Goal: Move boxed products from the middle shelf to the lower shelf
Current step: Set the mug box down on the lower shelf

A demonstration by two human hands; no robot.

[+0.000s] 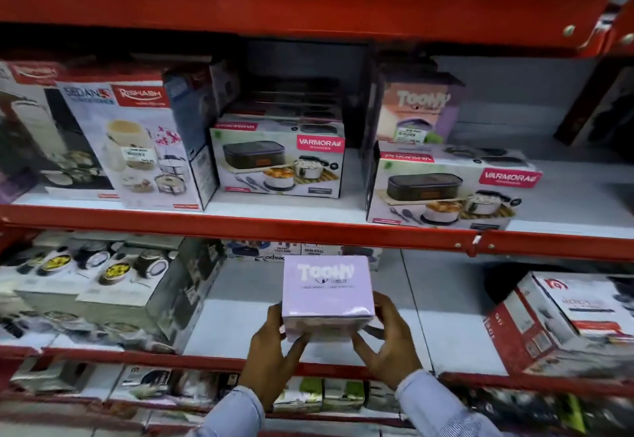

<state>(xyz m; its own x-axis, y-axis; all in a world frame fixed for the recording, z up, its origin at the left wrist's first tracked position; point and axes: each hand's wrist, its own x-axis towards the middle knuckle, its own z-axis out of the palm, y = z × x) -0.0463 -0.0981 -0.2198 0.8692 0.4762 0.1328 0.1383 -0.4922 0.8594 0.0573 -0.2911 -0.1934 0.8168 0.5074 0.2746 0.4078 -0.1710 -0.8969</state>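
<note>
A lilac Toohy tumbler box (pixel 327 290) is held between both my hands over the white floor of the lower shelf (pixel 240 320). My left hand (pixel 271 354) grips its lower left side and my right hand (pixel 386 344) its lower right side. On the middle shelf (pixel 291 208) stand a second Toohy box (pixel 417 110), two Varmora lunch box cartons (pixel 278 158) (pixel 449 189) and a Rishabh carton (pixel 133 141).
Stacked cartons (pixel 103 285) fill the left of the lower shelf and a tilted white and red carton (pixel 562 316) sits at its right. Red shelf beams (pixel 240 227) (pixel 206 361) run across the front. More boxes sit on the shelf below.
</note>
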